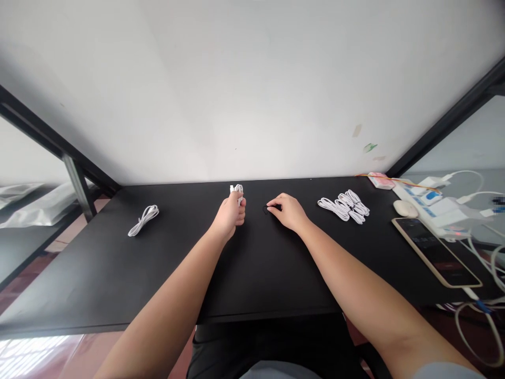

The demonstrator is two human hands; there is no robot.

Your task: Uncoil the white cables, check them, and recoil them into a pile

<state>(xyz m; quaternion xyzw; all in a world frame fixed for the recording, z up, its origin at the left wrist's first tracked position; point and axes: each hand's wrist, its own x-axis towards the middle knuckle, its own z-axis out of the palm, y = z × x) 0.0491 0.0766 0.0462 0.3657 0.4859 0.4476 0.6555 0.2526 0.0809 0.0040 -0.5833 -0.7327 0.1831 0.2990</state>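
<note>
Here we are in the head view, looking down over the black table (272,268), and both my hands are busy! My left hand (232,209), just left of the middle, is closed round a coiled white cable (238,188), fingers curled in and thumb pressed on top, with the coil's upper end and a white plug poking out above the fist. Over to my right hand (288,209), level with it and a little apart: thumb and forefinger are pinched together on a thin black tie (265,209), its small loop showing just past the fingertips, right by the tabletop; the exact set of my other fingers there I cannot tell. Out wide on the left lies a single looped white cable (143,220), well apart from my fist. Beyond my right hand sits a group of white coils (347,206), bundled side by side. Further right, it's crowded: a phone (437,253) lying face up, a rounded white case (405,208) just beyond it, and a white power strip (415,196) loaded with plugs along the edge.
</note>
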